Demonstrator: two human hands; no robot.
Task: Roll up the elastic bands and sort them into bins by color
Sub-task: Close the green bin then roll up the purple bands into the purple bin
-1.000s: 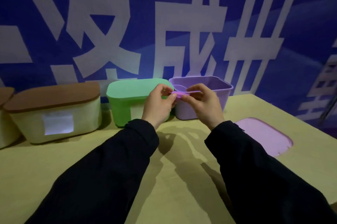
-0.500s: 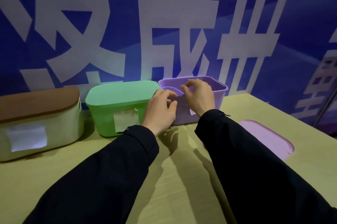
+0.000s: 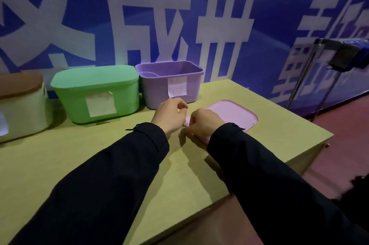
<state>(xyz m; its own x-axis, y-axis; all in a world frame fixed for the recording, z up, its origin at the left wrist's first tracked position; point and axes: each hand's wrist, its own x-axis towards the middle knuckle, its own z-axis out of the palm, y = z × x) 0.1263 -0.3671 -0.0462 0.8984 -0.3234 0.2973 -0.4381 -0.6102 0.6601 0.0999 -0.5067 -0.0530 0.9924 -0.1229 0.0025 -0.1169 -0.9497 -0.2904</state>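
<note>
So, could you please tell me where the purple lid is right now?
The purple lid lies flat on the table, right of centre, in front of the open purple bin, its near corner under the right hand.

A pale wooden table (image 3: 119,165) stands against a blue wall banner (image 3: 279,15) printed with large white characters. At far right, a metal-legged stand (image 3: 311,69) carries dark items. The floor (image 3: 343,125) is reddish-brown.

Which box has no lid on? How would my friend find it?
Look along the blue wall at the back of the table. Three boxes stand in a row there, and the purple box is the right-hand one, beside the green box. Only it is open, with its lid lying flat on the table.
</note>
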